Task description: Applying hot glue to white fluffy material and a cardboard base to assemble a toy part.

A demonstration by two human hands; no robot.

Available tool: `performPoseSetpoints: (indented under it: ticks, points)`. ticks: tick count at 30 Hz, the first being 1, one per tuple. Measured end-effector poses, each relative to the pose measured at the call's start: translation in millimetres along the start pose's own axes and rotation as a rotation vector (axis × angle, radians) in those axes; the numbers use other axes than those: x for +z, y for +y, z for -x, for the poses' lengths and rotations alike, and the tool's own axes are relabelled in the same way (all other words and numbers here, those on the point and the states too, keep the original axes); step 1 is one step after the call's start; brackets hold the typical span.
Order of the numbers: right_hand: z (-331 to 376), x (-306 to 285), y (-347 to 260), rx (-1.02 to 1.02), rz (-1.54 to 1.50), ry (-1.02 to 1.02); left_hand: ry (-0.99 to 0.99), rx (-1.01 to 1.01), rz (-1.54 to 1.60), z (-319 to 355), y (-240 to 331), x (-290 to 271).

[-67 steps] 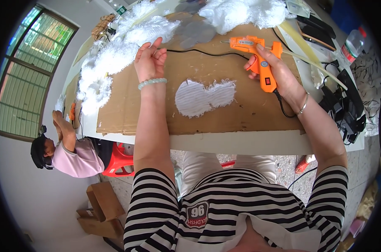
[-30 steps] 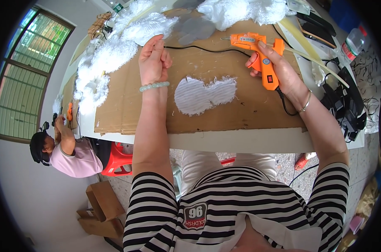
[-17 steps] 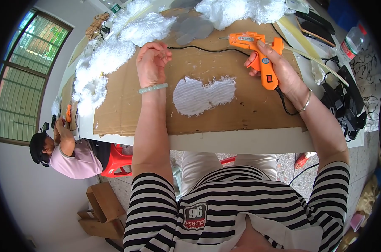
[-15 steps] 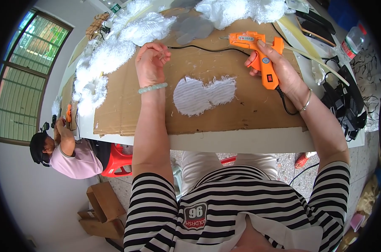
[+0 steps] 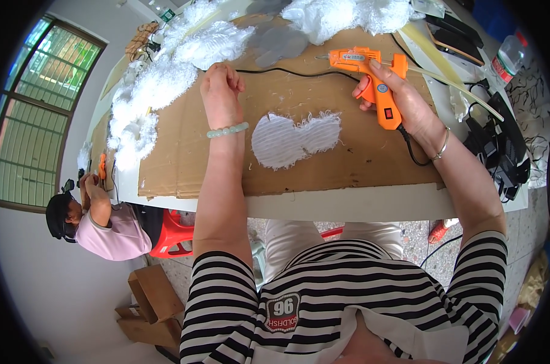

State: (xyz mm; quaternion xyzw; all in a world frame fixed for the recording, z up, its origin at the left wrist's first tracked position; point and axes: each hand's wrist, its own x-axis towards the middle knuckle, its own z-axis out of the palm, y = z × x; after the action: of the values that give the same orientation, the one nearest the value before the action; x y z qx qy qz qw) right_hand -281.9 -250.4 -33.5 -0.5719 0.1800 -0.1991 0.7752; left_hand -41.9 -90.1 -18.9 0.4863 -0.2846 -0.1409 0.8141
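My right hand is wrapped round the handle of an orange hot glue gun, with fingers by its red trigger. The nozzle points left, and a long pale glue stick sticks out of its back. Above the cardboard, my left hand is closed with its fingers curled in; whatever they may hold is hidden. Between and below my hands, a white striped piece of fabric with frayed edges lies flat on the cardboard sheet, touched by neither hand.
Fluffy white material is heaped along the table's left and far sides, beside grey translucent sheets. A black cord crosses the cardboard. At right are a plastic bottle and black items. A co-worker sits at left.
My left hand has shifted slightly right and its fingers have curled in further. My right hand and the glue gun have stayed almost in place. The fabric has not visibly moved.
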Motion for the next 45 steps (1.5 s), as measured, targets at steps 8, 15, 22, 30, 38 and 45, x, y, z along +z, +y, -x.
performPoseSetpoints:
  ticks: [8, 15, 22, 30, 38, 45]
  points:
    - [-1.1, -1.0, 0.6, -0.031, -0.020, -0.032, -0.097, 0.227, -0.352, 3.1, -4.5, 0.5]
    - [-1.8, -0.8, 0.9, -0.024, -0.010, -0.020, -0.043, 0.247, -0.473, 6.2, -7.6, 2.2]
    - [-1.3, -3.0, 1.3, 0.000, 0.005, -0.026, -0.068, 0.148, -0.235, 0.7, -7.8, 0.9]
    - [-2.9, -4.0, 2.6, 0.009, 0.006, -0.023, -0.111, 0.087, -0.172, -0.4, -11.4, -1.1]
    - [-0.7, -0.3, 0.3, -0.001, -0.004, 0.003, -0.127, 0.000, -0.023, -4.8, -14.7, -13.4]
    - [-1.7, -2.9, 2.0, -0.010, -0.004, -0.026, -0.096, -0.034, 0.081, -6.2, -10.4, -10.6]
